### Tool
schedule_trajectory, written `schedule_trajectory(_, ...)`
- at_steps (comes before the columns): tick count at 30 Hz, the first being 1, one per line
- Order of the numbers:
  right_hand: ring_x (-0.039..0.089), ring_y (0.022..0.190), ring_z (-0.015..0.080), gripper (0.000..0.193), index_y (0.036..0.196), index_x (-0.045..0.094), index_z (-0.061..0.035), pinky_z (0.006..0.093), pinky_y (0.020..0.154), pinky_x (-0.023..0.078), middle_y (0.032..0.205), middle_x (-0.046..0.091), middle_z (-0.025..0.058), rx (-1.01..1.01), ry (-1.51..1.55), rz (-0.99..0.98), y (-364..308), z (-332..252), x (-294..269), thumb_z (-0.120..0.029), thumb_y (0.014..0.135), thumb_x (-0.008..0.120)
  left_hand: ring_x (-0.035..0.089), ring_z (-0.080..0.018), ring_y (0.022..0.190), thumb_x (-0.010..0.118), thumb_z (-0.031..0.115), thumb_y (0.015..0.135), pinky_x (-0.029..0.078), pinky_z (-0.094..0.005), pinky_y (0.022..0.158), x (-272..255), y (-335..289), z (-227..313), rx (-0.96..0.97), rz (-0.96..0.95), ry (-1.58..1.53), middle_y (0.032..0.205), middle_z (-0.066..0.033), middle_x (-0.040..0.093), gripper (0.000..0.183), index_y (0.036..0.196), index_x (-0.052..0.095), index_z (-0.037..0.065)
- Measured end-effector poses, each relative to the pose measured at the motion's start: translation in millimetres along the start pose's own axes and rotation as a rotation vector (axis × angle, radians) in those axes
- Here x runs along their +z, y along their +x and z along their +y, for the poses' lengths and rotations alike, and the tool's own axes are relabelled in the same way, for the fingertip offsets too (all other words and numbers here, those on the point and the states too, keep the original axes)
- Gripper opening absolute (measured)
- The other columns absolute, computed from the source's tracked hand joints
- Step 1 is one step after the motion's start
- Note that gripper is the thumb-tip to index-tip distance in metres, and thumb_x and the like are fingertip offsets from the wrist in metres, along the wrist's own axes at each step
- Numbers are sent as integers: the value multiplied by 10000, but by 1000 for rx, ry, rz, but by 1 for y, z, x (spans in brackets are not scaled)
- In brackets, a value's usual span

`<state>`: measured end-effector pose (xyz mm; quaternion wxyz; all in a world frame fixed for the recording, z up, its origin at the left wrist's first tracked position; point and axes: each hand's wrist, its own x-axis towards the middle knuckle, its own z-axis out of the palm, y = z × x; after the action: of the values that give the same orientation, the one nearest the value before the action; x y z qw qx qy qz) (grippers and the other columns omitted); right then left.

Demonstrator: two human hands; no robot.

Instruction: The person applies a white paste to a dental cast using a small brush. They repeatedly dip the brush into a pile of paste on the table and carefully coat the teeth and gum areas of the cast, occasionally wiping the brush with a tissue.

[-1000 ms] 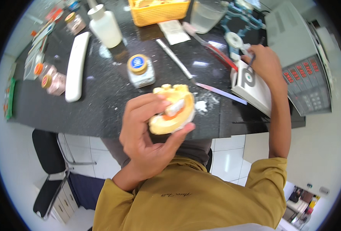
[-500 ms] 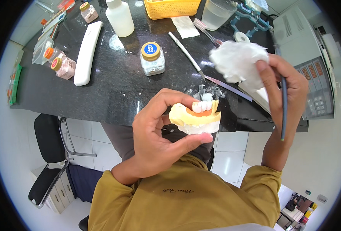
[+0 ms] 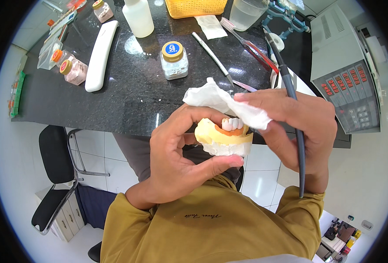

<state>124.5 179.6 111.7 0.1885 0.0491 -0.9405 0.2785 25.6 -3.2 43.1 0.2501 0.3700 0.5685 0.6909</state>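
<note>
My left hand (image 3: 172,151) grips a dental model (image 3: 220,138), thumb under its white base and fingers behind. The model is yellow plaster with an orange-brown gum section, and a row of white teeth (image 3: 232,124) stands on it. Pinched in my right hand (image 3: 301,127) is a crumpled white tissue (image 3: 229,103), spread just behind and beside the teeth; whether it touches them I cannot tell. That same hand also holds a dark slim-handled brush or instrument (image 3: 292,94), slanting down past the fingers; its tip is too unclear to name.
On the black counter (image 3: 132,105) stand a powder jar (image 3: 174,65), a white bottle (image 3: 138,19) and a water cup (image 3: 248,15). A knife-like tool (image 3: 211,57), a toothbrush (image 3: 251,46) and a long white case (image 3: 101,57) lie there. A control unit (image 3: 347,87) is at right.
My right hand has come down and left, bringing the tissue from above the counter to the model's teeth. The toothbrush's red handle now shows. My left hand stays nearly still.
</note>
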Motion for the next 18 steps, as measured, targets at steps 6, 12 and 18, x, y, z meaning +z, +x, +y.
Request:
schedule_trajectory(6,689,690,257,351,944,710,-21,276,572,531,928,696,195,-188,33,20,3,5,8,-6,603,625,615,-130,921,845,137,690,563,-254,738,1,1,2,7,-8,-4,1014,-82,571,454,1024,576,-13)
schedule_trajectory(12,686,686,267,422,946,716,-48,278,562,530,937,693,198,-200,-56,-18,3,2,6,-21,531,644,569,-110,982,882,198,647,431,-257,877,0,-3,2,-103,10,-44,1052,-59,609,616,1112,548,-27)
schedule_trajectory(18,686,709,227,314,953,708,-29,252,582,511,932,698,187,-156,-46,57,4,6,9,-20,651,621,602,-125,940,848,128,683,507,-262,812,3,-1,-3,-13,26,-20,1039,-79,585,490,1060,572,-19)
